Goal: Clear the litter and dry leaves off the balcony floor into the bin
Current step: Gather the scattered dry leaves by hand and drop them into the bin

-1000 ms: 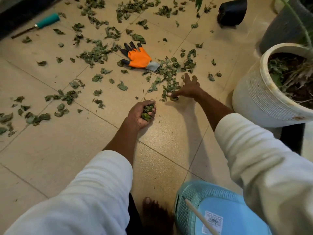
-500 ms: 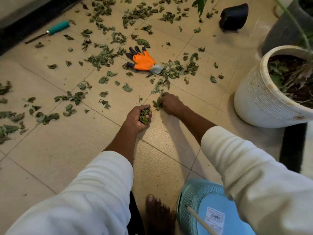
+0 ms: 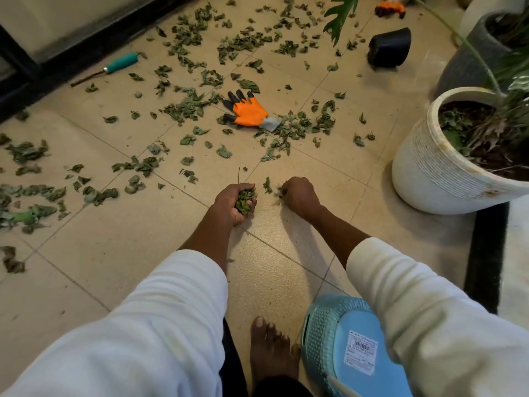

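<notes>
Dry green leaves (image 3: 186,107) lie scattered over the beige tiled floor (image 3: 120,253). My left hand (image 3: 233,202) grips a bunch of leaves (image 3: 244,201), palm turned up, low over the floor. Just to its right, my right hand (image 3: 299,194) is curled knuckles-up on the tile, fingers closed on a few leaf bits; what it holds is mostly hidden. One loose leaf (image 3: 267,185) lies between the hands. The light blue bin (image 3: 326,333) stands at the bottom right, beside my bare foot (image 3: 270,353).
An orange and black glove (image 3: 247,111) lies among the leaves ahead. A teal-handled tool (image 3: 114,65) lies near the dark door frame at the left. A white plant pot (image 3: 429,167), a grey pot (image 3: 469,58) and a black pot on its side (image 3: 389,48) stand at the right.
My right hand has drawn back from the leaf patch near the glove, closing into a fist beside my left hand. The left hand keeps its bunch.
</notes>
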`<state>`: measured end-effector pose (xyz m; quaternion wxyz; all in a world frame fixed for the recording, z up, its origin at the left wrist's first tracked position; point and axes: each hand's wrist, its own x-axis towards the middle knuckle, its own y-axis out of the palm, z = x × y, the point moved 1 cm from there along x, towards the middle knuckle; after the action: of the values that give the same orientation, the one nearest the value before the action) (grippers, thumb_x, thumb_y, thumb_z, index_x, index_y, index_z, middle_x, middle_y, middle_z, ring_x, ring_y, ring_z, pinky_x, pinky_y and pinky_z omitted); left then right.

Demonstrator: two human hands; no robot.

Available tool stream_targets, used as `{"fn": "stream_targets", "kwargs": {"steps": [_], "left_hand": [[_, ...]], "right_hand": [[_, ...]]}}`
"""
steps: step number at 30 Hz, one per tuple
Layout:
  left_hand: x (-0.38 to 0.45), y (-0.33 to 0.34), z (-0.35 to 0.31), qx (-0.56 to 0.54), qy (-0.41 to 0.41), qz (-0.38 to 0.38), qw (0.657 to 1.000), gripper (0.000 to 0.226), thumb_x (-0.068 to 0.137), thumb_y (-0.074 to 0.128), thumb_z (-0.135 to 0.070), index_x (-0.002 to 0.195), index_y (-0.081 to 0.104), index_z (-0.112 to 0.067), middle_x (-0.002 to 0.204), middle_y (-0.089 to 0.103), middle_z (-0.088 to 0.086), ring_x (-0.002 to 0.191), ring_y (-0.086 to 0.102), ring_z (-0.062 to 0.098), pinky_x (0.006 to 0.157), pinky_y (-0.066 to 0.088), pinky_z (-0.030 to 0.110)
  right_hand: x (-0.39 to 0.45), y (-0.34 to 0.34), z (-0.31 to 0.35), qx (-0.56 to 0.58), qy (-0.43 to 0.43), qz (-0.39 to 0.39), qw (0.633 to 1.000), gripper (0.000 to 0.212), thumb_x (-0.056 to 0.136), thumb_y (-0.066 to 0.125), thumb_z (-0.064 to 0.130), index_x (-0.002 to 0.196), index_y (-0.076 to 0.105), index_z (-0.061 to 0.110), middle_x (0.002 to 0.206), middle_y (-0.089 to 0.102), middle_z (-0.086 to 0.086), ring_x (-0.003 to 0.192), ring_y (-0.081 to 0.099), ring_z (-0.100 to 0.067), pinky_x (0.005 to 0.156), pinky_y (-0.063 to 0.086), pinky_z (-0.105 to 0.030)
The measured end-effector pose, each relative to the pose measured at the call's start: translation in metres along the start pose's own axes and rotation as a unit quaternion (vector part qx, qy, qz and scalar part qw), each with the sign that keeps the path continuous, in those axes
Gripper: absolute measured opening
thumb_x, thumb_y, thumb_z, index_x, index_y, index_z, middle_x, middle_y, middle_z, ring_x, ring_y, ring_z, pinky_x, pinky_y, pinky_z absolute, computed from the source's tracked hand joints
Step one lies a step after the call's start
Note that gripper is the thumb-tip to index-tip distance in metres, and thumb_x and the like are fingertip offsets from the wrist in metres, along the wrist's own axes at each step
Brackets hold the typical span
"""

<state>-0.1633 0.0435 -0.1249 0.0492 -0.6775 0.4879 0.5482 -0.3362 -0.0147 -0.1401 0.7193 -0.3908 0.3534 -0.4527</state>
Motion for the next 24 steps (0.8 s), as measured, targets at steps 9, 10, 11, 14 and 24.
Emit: {"fn": "stream_targets", "kwargs": {"steps": [9, 10, 11, 14, 24], "left_hand": [[-0.012, 0.003, 0.010, -0.039, 0.010, 0.006, 0.999, 0.024, 0.097, 0.051, -0.013, 0.084, 0.065, 0.002, 0.074, 0.067, 0.016, 0.056, 0.065, 0.022, 0.057, 0.057, 0.025], [-0.012, 0.005, 0.010, -0.043, 0.022, 0.005, 0.999, 0.024, 0.097, 0.051, -0.013, 0.087, 0.067, 0.001, 0.079, 0.068, 0.016, 0.062, 0.067, 0.023, 0.068, 0.058, 0.027], [-0.012, 0.006, 0.010, -0.051, 0.032, 0.007, 0.998, 0.024, 0.097, 0.050, -0.015, 0.090, 0.068, 0.000, 0.082, 0.069, 0.014, 0.065, 0.069, 0.023, 0.071, 0.058, 0.029], [-0.013, 0.006, 0.010, -0.079, 0.047, 0.023, 0.996, 0.029, 0.100, 0.048, -0.023, 0.095, 0.068, -0.002, 0.081, 0.072, 0.013, 0.068, 0.072, 0.021, 0.065, 0.059, 0.029], [-0.019, 0.006, 0.007, -0.074, 0.065, 0.071, 0.993, 0.024, 0.095, 0.061, -0.029, 0.095, 0.070, -0.007, 0.086, 0.074, 0.011, 0.072, 0.072, 0.020, 0.064, 0.060, 0.028]], "right_hand": [[-0.012, -0.012, 0.072, 0.322, 0.100, -0.020, 0.941, 0.012, 0.079, 0.075, 0.006, 0.090, 0.078, 0.008, 0.079, 0.074, -0.009, 0.069, 0.066, -0.018, 0.066, 0.054, -0.035], [-0.015, -0.010, 0.078, 0.307, 0.088, -0.025, 0.947, 0.012, 0.083, 0.069, 0.006, 0.092, 0.078, 0.007, 0.083, 0.074, -0.011, 0.072, 0.067, -0.021, 0.068, 0.053, -0.035], [-0.017, -0.008, 0.084, 0.289, 0.077, -0.022, 0.954, 0.016, 0.086, 0.063, 0.005, 0.094, 0.076, 0.005, 0.087, 0.074, -0.013, 0.078, 0.067, -0.024, 0.070, 0.052, -0.036], [-0.020, -0.009, 0.092, 0.268, 0.070, 0.033, 0.960, 0.027, 0.090, 0.045, 0.004, 0.095, 0.072, 0.001, 0.093, 0.071, -0.019, 0.087, 0.066, -0.031, 0.072, 0.053, -0.040], [-0.024, -0.016, 0.086, 0.196, 0.019, -0.053, 0.979, 0.018, 0.086, 0.049, 0.000, 0.088, 0.067, 0.007, 0.089, 0.069, -0.014, 0.081, 0.062, -0.029, 0.068, 0.050, -0.039]]}}
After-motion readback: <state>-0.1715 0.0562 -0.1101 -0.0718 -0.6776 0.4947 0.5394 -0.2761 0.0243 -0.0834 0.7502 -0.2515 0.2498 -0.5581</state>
